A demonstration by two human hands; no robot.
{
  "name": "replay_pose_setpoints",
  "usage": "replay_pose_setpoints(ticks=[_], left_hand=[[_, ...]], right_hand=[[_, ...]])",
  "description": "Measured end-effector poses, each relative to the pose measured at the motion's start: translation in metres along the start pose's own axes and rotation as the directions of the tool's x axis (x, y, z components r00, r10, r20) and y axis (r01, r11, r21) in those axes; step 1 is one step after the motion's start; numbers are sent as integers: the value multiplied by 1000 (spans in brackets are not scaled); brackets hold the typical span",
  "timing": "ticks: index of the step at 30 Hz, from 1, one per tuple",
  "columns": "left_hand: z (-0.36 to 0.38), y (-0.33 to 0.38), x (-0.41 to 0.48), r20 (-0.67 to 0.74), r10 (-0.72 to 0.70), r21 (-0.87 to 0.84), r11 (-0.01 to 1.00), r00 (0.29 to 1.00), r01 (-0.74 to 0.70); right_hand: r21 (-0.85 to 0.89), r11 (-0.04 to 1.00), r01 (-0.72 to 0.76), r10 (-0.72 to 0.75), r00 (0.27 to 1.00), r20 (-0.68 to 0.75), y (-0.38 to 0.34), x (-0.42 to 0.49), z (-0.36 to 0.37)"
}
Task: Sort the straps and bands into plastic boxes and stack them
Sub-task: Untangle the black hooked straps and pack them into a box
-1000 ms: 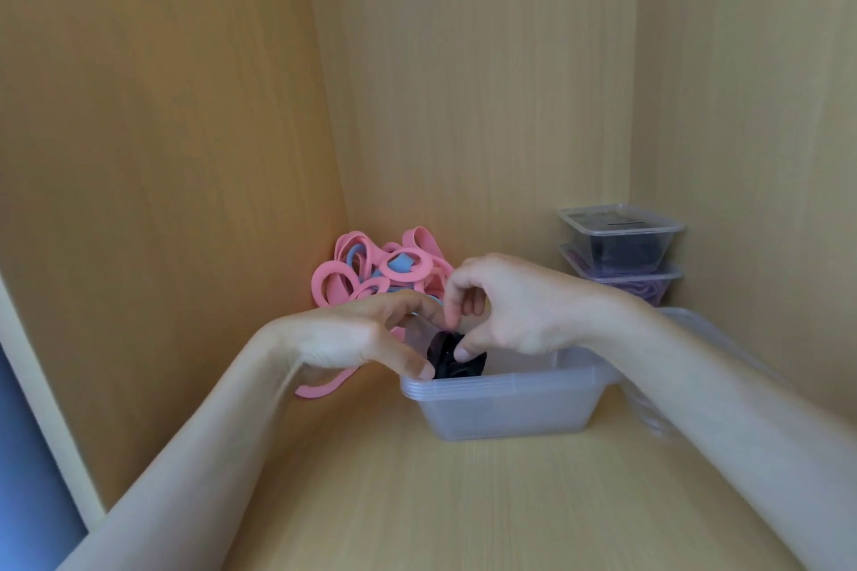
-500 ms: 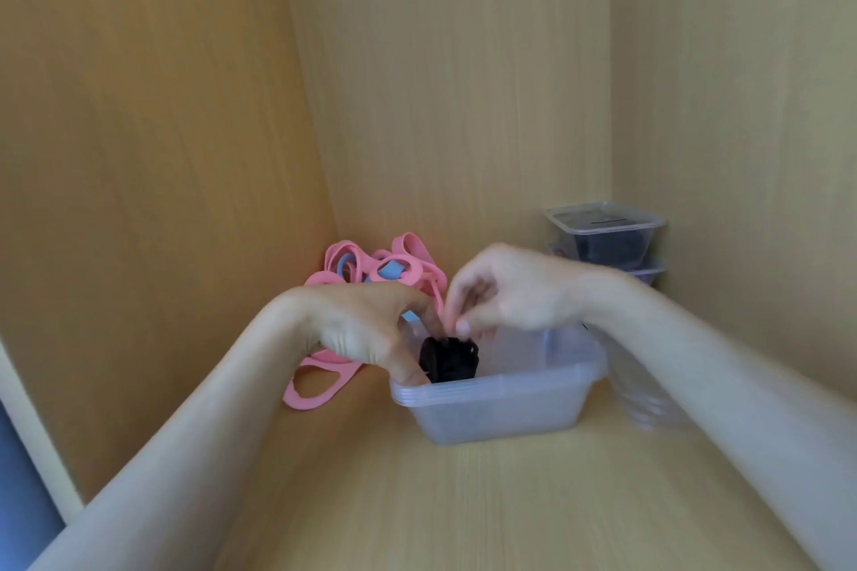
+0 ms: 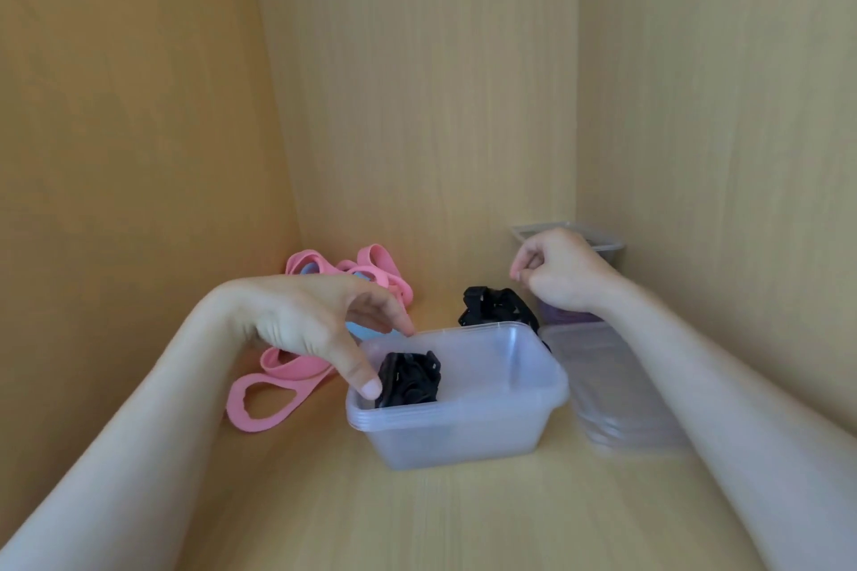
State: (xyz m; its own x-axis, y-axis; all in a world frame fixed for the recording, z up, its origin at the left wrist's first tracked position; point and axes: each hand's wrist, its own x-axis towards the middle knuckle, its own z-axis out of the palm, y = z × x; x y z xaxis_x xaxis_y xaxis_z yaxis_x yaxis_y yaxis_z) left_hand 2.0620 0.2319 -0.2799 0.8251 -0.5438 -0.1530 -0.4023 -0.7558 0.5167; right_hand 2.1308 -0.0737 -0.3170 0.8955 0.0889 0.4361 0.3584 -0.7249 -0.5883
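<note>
On the light wooden shelf (image 3: 463, 519), a clear rectangular plastic box (image 3: 463, 436) stands open with one bundled black strap (image 3: 410, 378) lying at its left end. The left hand (image 3: 306, 320) spans that end with loosely spread fingers, thumb tip at the near rim and a fingertip at the far rim. It grips nothing and is probably steadying the light box. The right hand (image 3: 561, 274) hovers above the far right, fingers curled in, with nothing visible in them. A second black strap bundle (image 3: 496, 306) waits just behind the box, likely next. Loose pink elastic bands (image 3: 278, 380) are heaped to the left, unsorted. Lidded clear boxes (image 3: 607, 246) are stacked in the back corner, and nested empty containers (image 3: 621, 394) stand beside the open box.
</note>
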Motion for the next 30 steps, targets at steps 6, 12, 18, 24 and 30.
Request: replay_pose_setpoints(ticks=[6,12,18,24,30], left_hand=[[-3,11,11,-217,76,-201,972,973,-121],[16,24,49,-189,44,-136,988,981,-71],[27,-1,49,-147,74,-181,978,986,-101],[32,-8,42,-129,80,-289,951,988,-114],[33,-5,41,-252,38,-340,932,967,-125]], right_hand=[[-80,994,-72,80,991,110,1,-4,-3],[-224,973,-57,133,931,341,-3,-14,2],[-379,925,9,227,787,573,-18,-19,-8],[-497,865,69,276,763,585,-26,-27,-1],[-450,892,38,223,829,513,-29,-30,6]])
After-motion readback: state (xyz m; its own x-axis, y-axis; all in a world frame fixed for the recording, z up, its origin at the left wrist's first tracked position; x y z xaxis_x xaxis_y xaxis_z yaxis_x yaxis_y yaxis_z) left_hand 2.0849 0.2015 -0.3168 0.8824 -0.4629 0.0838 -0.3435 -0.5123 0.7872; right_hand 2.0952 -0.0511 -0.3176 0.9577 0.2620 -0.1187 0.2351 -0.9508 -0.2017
